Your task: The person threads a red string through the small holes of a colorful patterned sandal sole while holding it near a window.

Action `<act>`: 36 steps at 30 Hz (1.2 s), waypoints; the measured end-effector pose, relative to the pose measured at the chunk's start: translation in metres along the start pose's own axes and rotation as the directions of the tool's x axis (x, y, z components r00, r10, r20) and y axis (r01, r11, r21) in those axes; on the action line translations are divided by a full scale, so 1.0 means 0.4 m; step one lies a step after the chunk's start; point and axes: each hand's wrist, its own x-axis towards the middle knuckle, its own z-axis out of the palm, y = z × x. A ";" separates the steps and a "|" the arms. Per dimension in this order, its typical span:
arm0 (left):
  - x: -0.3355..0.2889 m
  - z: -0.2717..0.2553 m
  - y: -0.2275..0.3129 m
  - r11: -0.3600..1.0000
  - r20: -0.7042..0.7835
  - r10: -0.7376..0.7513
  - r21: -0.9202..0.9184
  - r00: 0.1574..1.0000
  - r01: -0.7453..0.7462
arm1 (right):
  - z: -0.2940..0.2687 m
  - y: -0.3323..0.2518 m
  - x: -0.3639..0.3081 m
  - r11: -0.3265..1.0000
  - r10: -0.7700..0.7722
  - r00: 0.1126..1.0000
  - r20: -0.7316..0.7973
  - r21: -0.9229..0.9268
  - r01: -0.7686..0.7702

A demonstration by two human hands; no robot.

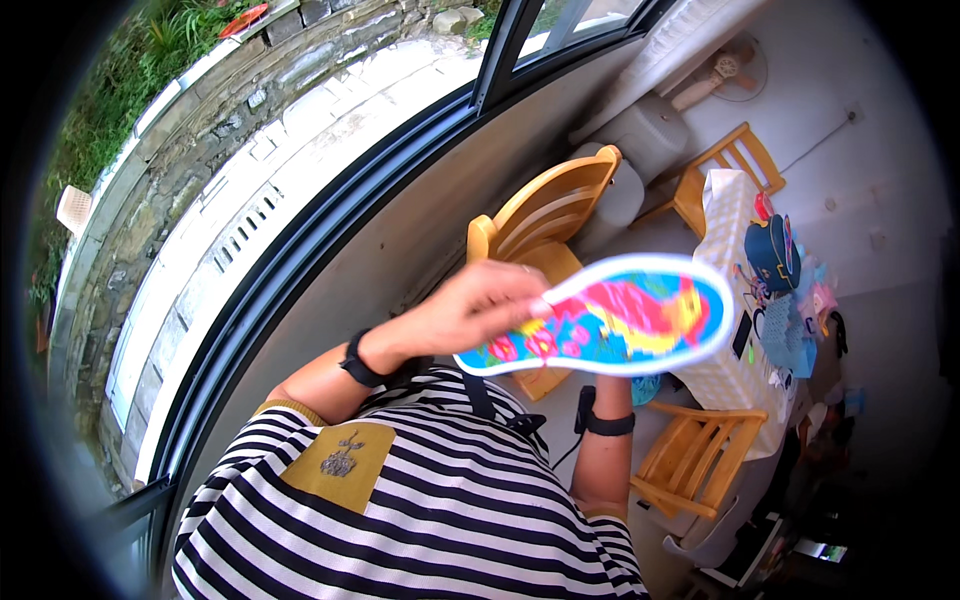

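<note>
An embroidered insole [640,315] is held up in front of me. It has a white rim, a blue ground and a red and yellow bird-like figure, with pink flowers toward its left end. My left hand [490,300] comes across from the left, fingers bent and closed at the insole's narrower middle; whether something thin is also between the fingertips cannot be seen. The insole covers my right hand. Only that forearm and its black wristband [608,425] show beneath the insole's wide end. Another black band [357,360] is around my left wrist.
A wooden chair [545,215] stands just beyond my left hand, another chair [700,455] to the right. The table [715,375] has a checked cloth and carries a dark blue cap [770,255], a phone [742,335] and a light blue basket [780,330]. A window frame [330,190] curves along the left.
</note>
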 end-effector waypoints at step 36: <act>-0.017 -0.021 -0.053 -0.195 0.392 -0.004 -0.902 0.920 0.384 | 0.170 -0.353 -0.049 0.865 -0.183 0.859 0.477 -0.336 0.371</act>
